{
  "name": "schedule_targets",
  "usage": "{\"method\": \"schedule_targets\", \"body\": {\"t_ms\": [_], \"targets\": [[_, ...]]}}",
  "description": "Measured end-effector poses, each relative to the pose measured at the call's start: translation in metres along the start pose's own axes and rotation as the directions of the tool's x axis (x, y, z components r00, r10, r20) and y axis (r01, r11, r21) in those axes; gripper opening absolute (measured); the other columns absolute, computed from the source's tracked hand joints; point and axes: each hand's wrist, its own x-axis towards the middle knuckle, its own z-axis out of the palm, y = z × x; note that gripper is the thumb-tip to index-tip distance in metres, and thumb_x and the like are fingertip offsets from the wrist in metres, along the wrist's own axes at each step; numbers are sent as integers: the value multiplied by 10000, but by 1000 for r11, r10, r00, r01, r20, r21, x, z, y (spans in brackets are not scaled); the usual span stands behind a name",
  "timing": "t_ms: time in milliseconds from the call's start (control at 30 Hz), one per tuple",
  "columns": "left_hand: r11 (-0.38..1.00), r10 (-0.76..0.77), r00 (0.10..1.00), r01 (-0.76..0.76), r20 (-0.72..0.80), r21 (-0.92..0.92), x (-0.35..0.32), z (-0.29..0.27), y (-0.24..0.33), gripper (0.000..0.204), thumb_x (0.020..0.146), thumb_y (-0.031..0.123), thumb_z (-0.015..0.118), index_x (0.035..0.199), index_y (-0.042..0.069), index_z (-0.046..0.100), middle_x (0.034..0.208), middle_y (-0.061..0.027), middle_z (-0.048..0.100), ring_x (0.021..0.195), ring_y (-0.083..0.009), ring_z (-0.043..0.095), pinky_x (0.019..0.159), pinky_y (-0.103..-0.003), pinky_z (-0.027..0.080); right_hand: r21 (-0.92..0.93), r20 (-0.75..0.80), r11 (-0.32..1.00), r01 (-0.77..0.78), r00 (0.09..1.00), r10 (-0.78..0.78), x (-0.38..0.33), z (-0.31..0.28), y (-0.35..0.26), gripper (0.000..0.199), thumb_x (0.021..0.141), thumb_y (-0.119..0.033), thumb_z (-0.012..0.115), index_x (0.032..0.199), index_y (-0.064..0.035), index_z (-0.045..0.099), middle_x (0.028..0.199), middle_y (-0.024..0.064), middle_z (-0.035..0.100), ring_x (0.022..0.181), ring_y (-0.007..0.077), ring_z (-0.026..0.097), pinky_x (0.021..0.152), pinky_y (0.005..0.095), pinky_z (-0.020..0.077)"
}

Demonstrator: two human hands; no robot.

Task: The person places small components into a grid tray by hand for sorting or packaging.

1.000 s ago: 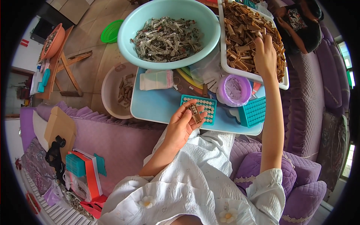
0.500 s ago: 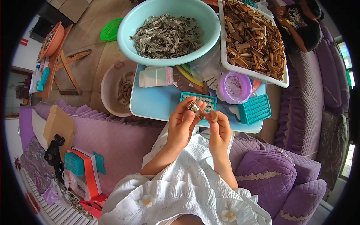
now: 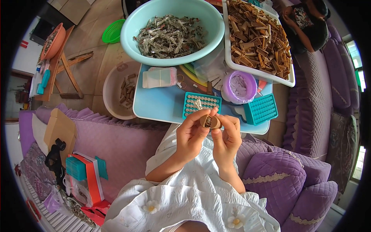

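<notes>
In front of my lap, my left hand (image 3: 191, 138) pinches a small brown plastic casing (image 3: 207, 121) with dark and metallic parts showing inside. A silvery, wire-like strand (image 3: 198, 103) sticks up above the left fingertips. My right hand (image 3: 227, 138) grips a smooth brown half-shell cover (image 3: 215, 123) right beside the casing. The two pieces appear to touch, though fingers hide part of the join. Just beyond my hands lies a teal rack (image 3: 203, 95) with rows of round whitish pieces.
A blue table (image 3: 154, 106) bears a light-blue basin (image 3: 129, 48) of clear-wrapped parts, a white tray (image 3: 262, 78) of brown shells, a purple tub (image 3: 226, 89), another teal rack (image 3: 264, 109) and a banded stack of bags (image 3: 159, 78). Another person (image 3: 303, 25) sits at far right.
My right hand has brought the brown cover leftward against the casing. My left hand has turned the casing, and the silvery strand now stands up above the fingers.
</notes>
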Motion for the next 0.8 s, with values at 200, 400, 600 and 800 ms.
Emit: {"method": "schedule_targets", "body": {"t_ms": [200,400,600,800], "targets": [[997,-49,999,50,-14,62,-3,2,0,319,822,22,495,1131,-19,425,1135,-163,492,1092,-229,455,929,-321,360,-67,6,997,25,1000,-25,-2,-2,1,285,687,17,622,967,-13,580,858,82,519,763,173,512,675,255,418],[993,-32,999,33,-15,110,0,1,-2,326,815,9,502,1135,-7,439,1224,-129,418,1126,-208,419,923,-296,357,-83,51,996,-36,998,41,3,-6,2,288,681,8,639,963,-17,586,895,89,543,780,183,550,679,264,436],[990,-121,993,122,-6,74,-3,0,-4,356,824,53,509,1162,-12,418,1222,-120,415,1129,-202,408,943,-311,329,-239,75,966,95,994,-79,7,-9,7,282,647,-11,674,917,-18,591,861,83,548,736,199,565,626,267,447],[985,-171,980,173,-99,19,-5,3,-1,473,823,248,540,1179,-20,380,1050,-139,528,1039,-207,482,945,-355,325,-338,168,937,82,986,-26,12,-5,-6,303,580,-76,729,818,-14,553,713,89,501,657,220,538,555,298,436]]}}
